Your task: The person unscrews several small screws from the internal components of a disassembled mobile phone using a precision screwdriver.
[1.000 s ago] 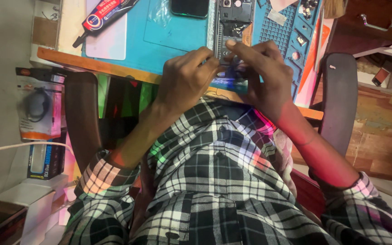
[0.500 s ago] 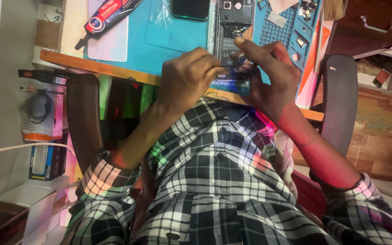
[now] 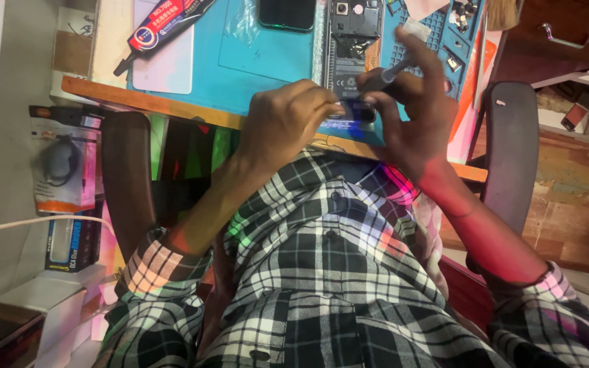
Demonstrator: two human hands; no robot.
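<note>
Lying far left, one glue tube (image 3: 161, 28) and one dark phone (image 3: 287, 13) share the blue mat (image 3: 267, 54). Left hand (image 3: 288, 126) pinches the opened phone (image 3: 352, 61); right hand (image 3: 414, 116) grips a screwdriver (image 3: 384, 75) over it.

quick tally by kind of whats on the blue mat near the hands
opened phone, back off: 1
intact dark phone: 1
glue tube, lying partly on the mat: 1
dark tool held in the right hand: 1
left hand rests on the opened phone
total: 4
</note>
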